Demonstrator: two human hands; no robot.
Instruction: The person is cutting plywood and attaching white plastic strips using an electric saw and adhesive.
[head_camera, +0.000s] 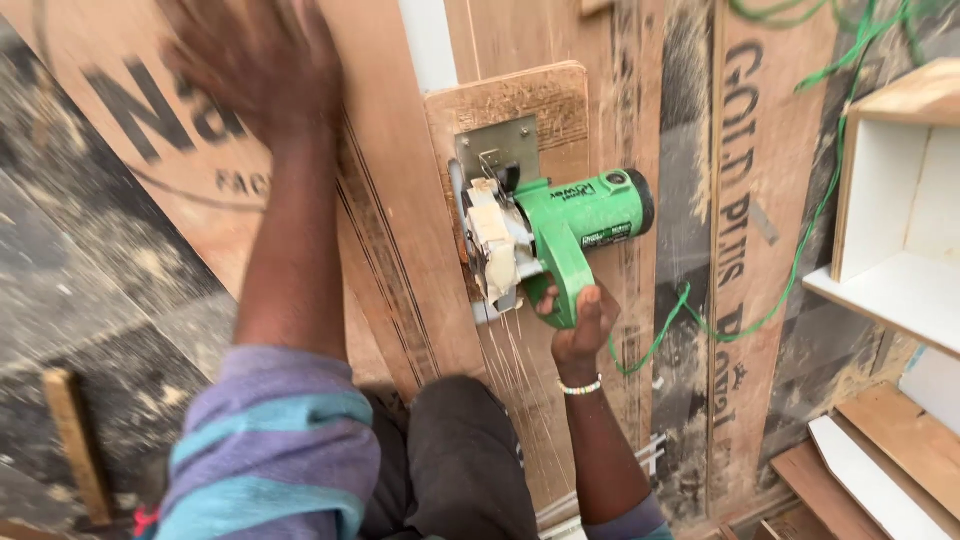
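My right hand (580, 325) grips the handle of a green electric circular saw (560, 230). The saw sits on a small plywood block with a metal base plate (500, 150), on top of a long brown plywood board (400, 200). A thin cut line runs down the board below the saw. My left hand (260, 60) is blurred, stretched out flat over the plywood sheet at the upper left, holding nothing. My knee in dark trousers (460, 450) rests on the board.
A green power cord (800, 200) trails across the boards to the right. A white-faced open cabinet (900, 230) stands at the right edge. Loose white and wood strips (880, 470) lie at the lower right. A small wooden stick (75, 440) lies at the lower left.
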